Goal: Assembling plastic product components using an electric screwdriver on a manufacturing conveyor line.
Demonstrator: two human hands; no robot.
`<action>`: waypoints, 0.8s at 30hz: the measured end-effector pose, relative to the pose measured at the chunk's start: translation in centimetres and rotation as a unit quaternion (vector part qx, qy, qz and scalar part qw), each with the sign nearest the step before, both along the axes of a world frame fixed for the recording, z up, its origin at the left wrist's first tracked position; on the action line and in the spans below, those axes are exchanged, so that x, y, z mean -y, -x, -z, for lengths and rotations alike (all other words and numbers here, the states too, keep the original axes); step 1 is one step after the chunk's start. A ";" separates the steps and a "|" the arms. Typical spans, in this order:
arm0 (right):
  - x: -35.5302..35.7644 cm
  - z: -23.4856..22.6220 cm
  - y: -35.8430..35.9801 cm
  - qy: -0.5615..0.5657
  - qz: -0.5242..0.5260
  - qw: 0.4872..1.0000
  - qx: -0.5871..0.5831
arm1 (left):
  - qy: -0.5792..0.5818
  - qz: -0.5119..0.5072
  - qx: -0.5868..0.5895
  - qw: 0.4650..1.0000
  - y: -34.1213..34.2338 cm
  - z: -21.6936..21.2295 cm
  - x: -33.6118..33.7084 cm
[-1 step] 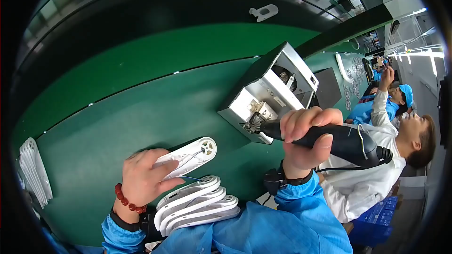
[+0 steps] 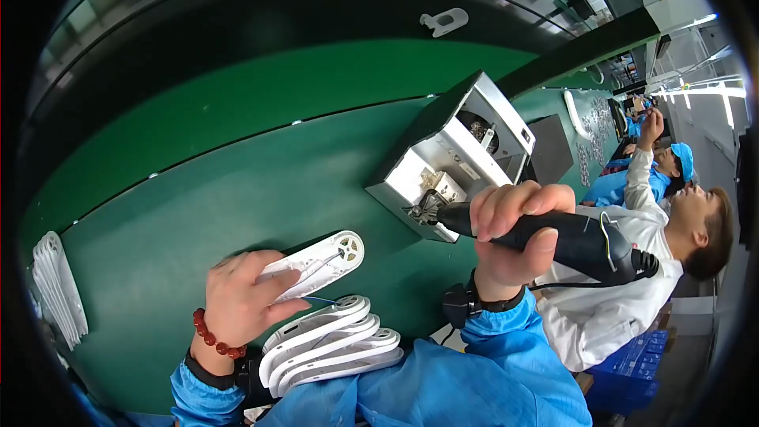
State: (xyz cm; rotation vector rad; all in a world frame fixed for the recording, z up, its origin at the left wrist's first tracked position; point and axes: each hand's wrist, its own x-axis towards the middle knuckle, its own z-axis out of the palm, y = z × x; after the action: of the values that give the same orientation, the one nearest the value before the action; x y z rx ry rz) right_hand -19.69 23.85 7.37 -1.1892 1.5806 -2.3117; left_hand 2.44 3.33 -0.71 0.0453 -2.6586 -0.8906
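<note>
My right hand (image 2: 518,229) is wrapped round a black electric screwdriver (image 2: 581,247), held nearly level. Its tip reaches the front of a metal screw feeder box (image 2: 399,172), at the small mechanism in the opening. My left hand (image 2: 245,289) grips a long white plastic housing (image 2: 328,259) lying on the bench, fingers over its near end and thumb apart. A round end with a ribbed disc and a thin wire shows on the housing. Just below it, several similar white housings (image 2: 336,340) lie stacked against my blue sleeve and front.
A further stack of white housings (image 2: 59,289) lies at the far left of the green bench (image 2: 182,213). One white part (image 2: 444,22) rests on the ledge behind. To the right are a dark pad (image 2: 549,148), a co-worker in white (image 2: 624,269) and another person in blue.
</note>
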 end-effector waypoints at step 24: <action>5.0 1.8 -4.4 0.051 -0.160 0.970 0.175 | 0.001 0.003 -0.008 1.000 -0.3 0.0 0.2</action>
State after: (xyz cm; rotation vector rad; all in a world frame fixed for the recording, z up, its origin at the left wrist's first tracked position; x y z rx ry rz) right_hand -15.27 18.80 5.52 -0.9073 1.0752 -2.2524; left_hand 2.70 3.16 -0.68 0.0293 -2.6467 -0.8877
